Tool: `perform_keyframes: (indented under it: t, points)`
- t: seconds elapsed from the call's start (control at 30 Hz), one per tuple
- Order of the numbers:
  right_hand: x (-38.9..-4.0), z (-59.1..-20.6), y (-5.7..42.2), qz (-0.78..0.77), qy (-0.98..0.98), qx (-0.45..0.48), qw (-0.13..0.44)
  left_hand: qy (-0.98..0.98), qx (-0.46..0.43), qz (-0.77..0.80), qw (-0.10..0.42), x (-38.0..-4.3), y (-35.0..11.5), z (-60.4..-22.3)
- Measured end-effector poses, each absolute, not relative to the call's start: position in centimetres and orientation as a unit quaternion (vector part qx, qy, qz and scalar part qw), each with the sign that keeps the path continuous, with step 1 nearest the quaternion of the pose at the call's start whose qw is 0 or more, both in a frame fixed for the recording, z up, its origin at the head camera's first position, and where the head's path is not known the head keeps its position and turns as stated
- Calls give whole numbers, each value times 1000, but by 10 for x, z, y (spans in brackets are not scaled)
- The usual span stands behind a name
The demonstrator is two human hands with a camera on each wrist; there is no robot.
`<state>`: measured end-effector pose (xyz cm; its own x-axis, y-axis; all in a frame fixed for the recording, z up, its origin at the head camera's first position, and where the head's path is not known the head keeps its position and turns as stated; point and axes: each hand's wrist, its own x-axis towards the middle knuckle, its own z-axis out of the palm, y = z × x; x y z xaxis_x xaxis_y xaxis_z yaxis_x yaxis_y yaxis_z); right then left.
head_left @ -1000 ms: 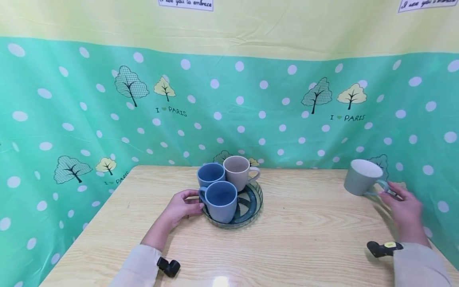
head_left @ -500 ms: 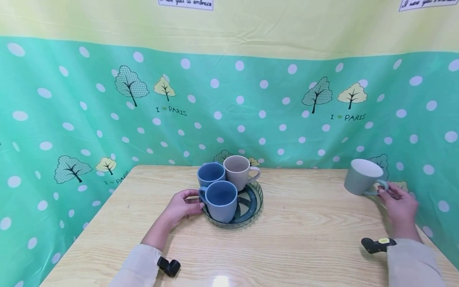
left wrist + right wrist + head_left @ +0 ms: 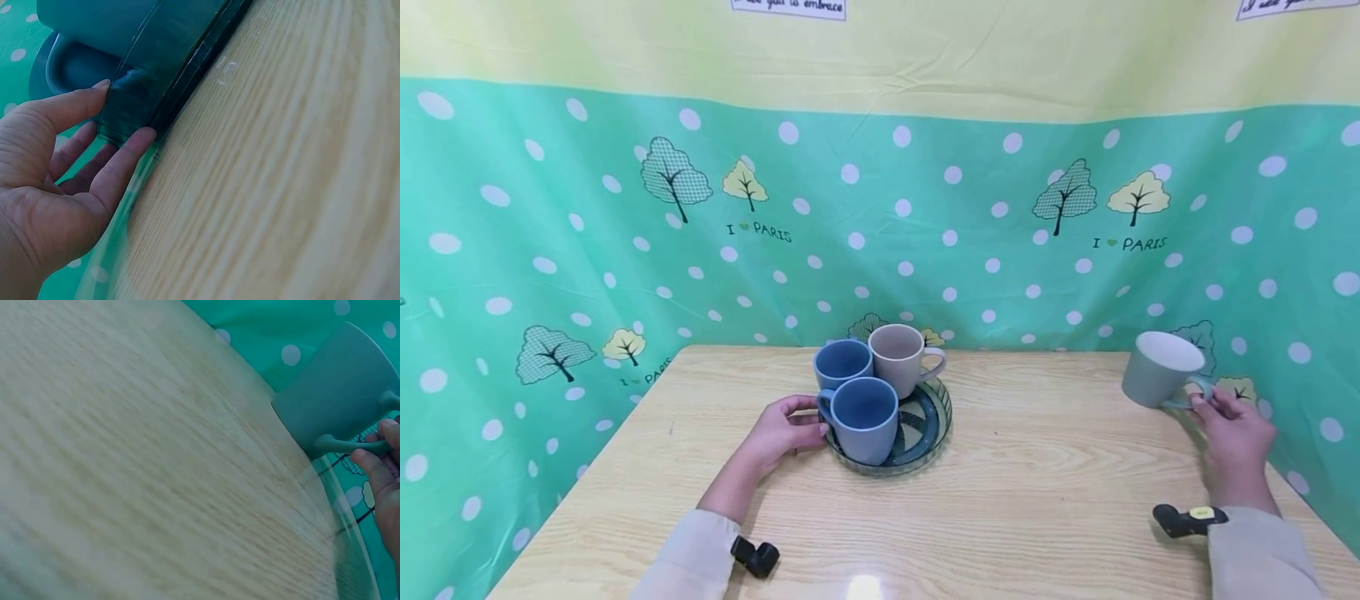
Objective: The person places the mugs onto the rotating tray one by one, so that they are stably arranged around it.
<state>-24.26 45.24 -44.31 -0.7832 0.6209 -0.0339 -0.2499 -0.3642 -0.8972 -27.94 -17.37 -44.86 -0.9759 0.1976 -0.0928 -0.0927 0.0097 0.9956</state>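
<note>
Three mugs stand close together on a round, dark-tinted glass tray point(image 3: 936, 442). A blue mug point(image 3: 865, 427) is in front, another blue mug point(image 3: 841, 364) behind it, and a pinkish-grey mug point(image 3: 895, 360) at the back right. My left hand point(image 3: 781, 435) grips the tray's left edge, beside the front mug's handle; the left wrist view shows thumb and fingertips on the glass wall point(image 3: 165, 69). Far to the right, my right hand point(image 3: 1238, 433) pinches the handle of a grey-green mug point(image 3: 1153, 375). This mug stands upright, its base close at the tabletop in the right wrist view.
The light wood table point(image 3: 1037, 500) runs back to a green dotted curtain point(image 3: 970, 250) behind and at both sides. Each sleeve carries a small black camera at the wrist, the left one point(image 3: 755, 557) lying close over the table.
My right hand and forearm have shifted slightly left, and the fingers have settled closer on the mug's handle. The mugs, the tray and my left hand have stayed in place.
</note>
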Motion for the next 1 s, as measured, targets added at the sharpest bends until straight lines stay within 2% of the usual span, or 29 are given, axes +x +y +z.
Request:
perform_keyframes:
  t: [0.57, 1.0]
  points:
    - [-239, -441, 442, 816, -481, -187, 261, 708, 34, 698, 100, -280, -174, -450]
    - [-231, -424, 424, 811, -511, -147, 244, 713, 40, 693, 95, -281, -175, -450]
